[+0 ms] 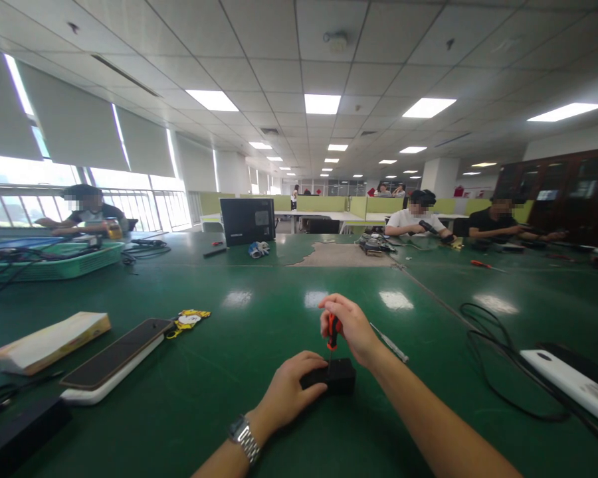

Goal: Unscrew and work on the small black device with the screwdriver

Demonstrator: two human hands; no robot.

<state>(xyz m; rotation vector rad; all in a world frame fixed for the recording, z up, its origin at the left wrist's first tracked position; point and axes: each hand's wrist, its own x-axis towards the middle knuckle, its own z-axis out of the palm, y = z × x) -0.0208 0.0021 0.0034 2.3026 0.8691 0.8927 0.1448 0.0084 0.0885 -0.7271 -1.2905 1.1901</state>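
Observation:
On the green table a small black box [343, 377] lies in front of me. My left hand [295, 385] grips its left end between thumb and fingers, a metal watch on the wrist. Above the box, my right hand [346, 325] is closed around the red and black handle of a screwdriver [333, 337]. The screwdriver stands nearly upright, its shaft reaching down to the top of the box; the exact spot of the tip is too small to make out. Just right of my right hand lies a thin silvery tool [389, 342].
To the left are a phone [117, 355] on a white block, a paper packet [50, 342], a yellow wrapper [188, 321] and a green basket [80, 260]. Black cables [498, 345] and a white device [573, 385] lie right. People sit across the table.

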